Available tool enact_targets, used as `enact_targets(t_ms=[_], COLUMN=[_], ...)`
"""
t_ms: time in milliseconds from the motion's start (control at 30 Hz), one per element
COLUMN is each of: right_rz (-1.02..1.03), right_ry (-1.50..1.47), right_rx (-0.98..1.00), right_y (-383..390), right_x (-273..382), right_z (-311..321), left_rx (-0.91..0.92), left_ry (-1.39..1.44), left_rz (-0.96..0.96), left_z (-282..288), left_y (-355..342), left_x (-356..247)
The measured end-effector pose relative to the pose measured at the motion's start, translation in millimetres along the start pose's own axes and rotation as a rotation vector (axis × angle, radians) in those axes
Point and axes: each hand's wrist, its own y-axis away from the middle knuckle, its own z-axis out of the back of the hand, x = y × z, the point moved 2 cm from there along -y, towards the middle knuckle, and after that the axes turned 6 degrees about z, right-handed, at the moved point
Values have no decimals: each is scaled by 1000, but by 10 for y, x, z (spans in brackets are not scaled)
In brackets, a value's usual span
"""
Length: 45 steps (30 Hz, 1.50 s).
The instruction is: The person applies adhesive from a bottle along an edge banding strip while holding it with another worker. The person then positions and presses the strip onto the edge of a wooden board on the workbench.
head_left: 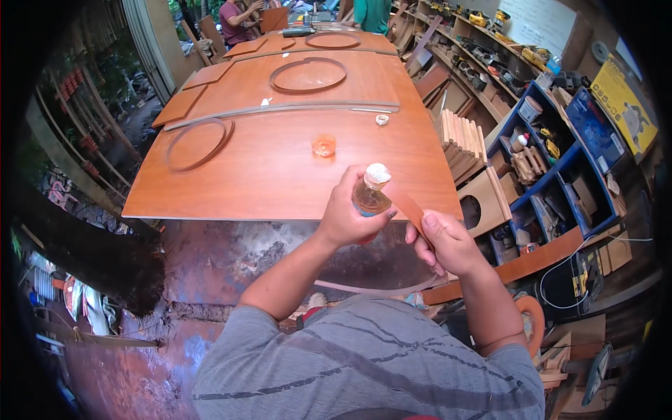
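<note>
My left hand point(341, 215) is wrapped round a clear glass bottle point(369, 201) with amber liquid in it and a white covering point(378, 173) over its top. My right hand point(449, 241) pinches a thin reddish-brown strip point(406, 204) between thumb and fingers. The strip's upper end reaches close to the bottle's neck; whether they touch I cannot tell. Both hands are just off the near edge of a wood-coloured tabletop panel point(259, 178). Beyond them on the panel stands a small clear cup point(323, 145) with an orange tint. A little white roll point(381, 120) lies farther right.
Curved brown bands point(308, 89) and a long straight bar point(231, 116) lie across the panel. Flat boards point(180, 106) rest at its left edge. Blue shelving point(568, 187) with tools stands at the right, near stacked wood point(462, 136). Two people point(234, 22) are at the far end.
</note>
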Motion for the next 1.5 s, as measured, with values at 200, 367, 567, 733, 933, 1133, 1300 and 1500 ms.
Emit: enact_targets(t_ms=[200, 367, 567, 733, 933, 1133, 1300, 1500], right_rz=[-6, 27, 82, 112, 119, 66, 54, 22], right_ry=[-50, -48, -20, 21, 15, -34, -58, -28], right_rx=[34, 51, 40, 34, 24, 6, 5, -18], right_y=[256, 360, 438, 451, 411, 362, 318, 275], right_x=[-16, -22, -4, 62, 135, 174, 193, 187], right_z=[155, 231, 242, 252, 237, 237, 251, 275], left_rx=[-48, -78, -80, -3, 31, 23, -15, -115], left_ry=[-94, -209, -250, -75, -43, -70, -129, -310], left_rz=[-3, -76, -91, -6, 8, 16, -31, -124], left_z=[-280, -382, -437, -444, -433, -400, -367, -336], left_y=[87, 104, 112, 76, 32, -31, -67, -99], left_x=[-124, -222, -279, -271, -276, -278, -263, -261])
